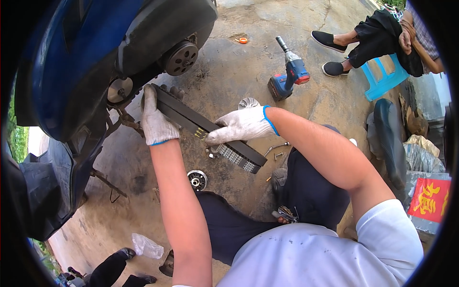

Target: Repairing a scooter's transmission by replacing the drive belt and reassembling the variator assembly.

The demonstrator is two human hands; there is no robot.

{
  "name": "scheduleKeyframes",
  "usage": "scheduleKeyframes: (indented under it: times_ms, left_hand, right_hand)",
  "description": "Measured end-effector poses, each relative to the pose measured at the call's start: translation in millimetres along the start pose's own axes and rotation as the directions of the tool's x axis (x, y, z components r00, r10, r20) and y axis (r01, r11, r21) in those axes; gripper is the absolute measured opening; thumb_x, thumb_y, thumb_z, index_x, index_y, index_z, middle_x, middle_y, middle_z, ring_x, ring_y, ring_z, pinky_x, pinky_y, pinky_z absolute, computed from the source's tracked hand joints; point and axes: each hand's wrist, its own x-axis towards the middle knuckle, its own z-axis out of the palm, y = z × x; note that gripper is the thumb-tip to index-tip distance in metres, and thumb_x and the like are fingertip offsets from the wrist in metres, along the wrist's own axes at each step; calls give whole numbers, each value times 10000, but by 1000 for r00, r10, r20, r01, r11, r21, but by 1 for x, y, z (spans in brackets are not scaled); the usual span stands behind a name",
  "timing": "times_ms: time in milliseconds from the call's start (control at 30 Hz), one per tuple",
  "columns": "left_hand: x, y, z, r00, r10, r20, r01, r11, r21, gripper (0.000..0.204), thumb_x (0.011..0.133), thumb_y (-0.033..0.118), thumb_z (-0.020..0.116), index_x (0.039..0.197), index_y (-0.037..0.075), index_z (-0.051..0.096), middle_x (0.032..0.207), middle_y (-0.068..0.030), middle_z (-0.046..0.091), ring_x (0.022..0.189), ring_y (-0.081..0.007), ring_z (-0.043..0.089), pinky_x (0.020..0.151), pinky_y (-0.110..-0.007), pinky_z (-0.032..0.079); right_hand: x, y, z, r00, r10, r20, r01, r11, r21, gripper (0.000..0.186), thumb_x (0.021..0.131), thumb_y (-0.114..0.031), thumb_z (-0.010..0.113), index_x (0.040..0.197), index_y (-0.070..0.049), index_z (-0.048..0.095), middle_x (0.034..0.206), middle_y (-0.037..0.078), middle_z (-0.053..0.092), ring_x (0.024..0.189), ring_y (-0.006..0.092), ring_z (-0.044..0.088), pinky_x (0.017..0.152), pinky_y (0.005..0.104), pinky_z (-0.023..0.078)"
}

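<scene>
Both my hands wear white knit gloves with blue cuffs, and a black drive belt (185, 115) is stretched lengthwise between them. My left hand (158, 119) is wrapped round its upper left end, close to the scooter. My right hand (239, 126) pinches the belt nearer its lower right end, where pale printing shows on its side. Just beyond my left hand is the blue and black scooter (81, 62), its drive side exposed. On it I see a round dark clutch with holes (181, 58) and a shiny metal disc (120, 90) on a shaft.
A cordless impact wrench (289, 74) stands on the concrete. A finned metal pulley half (248, 102), a round hub (196, 180) and a small orange ring (242, 40) lie about. At right, another person sits on a blue stool (382, 76). Plastic film (147, 246) lies lower left.
</scene>
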Motion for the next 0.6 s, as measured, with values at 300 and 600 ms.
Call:
scheduleKeyframes:
  times_ms: [300,600]
  left_hand:
    - [-19,4,9,990,112,89,-113,994,6,442,1046,457,637,1310,106,589,1256,-126,641,1143,-328,643,1004,-558,550]
    - [-64,30,35,925,238,295,-183,962,-202,646,1075,424,427,1571,11,403,1613,-166,438,1435,-378,480,1235,-604,330]
  right_hand:
    - [-42,-6,-32,971,-41,-233,2,986,-166,781,953,-649,614,1354,20,652,1264,215,708,1167,312,662,1028,389,482]
    - [-192,52,-85,463,-137,-876,-117,970,-213,873,801,-530,802,1427,21,542,1273,213,690,1187,322,668,1043,381,500]
